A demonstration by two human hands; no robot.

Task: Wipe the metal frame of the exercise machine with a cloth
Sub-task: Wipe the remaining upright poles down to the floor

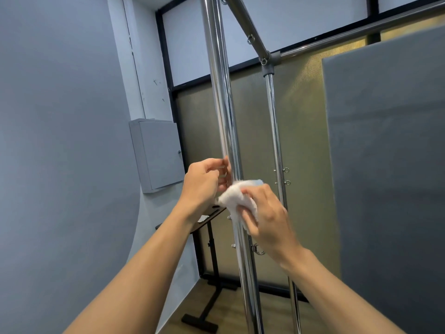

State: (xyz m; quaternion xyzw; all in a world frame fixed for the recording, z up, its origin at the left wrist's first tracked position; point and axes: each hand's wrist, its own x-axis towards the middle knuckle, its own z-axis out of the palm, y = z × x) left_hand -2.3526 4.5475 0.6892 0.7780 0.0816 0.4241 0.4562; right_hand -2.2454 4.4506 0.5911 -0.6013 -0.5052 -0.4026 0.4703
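Chrome frame (221, 92), grey wall (60, 141), wooden floor (226, 307).

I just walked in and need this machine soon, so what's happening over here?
A person is wiping the machine's frame. The right hand grips a bunched white cloth and holds it against the near chrome upright. The left hand sits just above the cloth, its curled fingers touching the same upright; whether it truly grips is unclear. Neither hand is on the second upright behind.

cloth (237, 198) against near pole (222, 104) | far pole (274, 141) right, behind | wall box (157, 154) left
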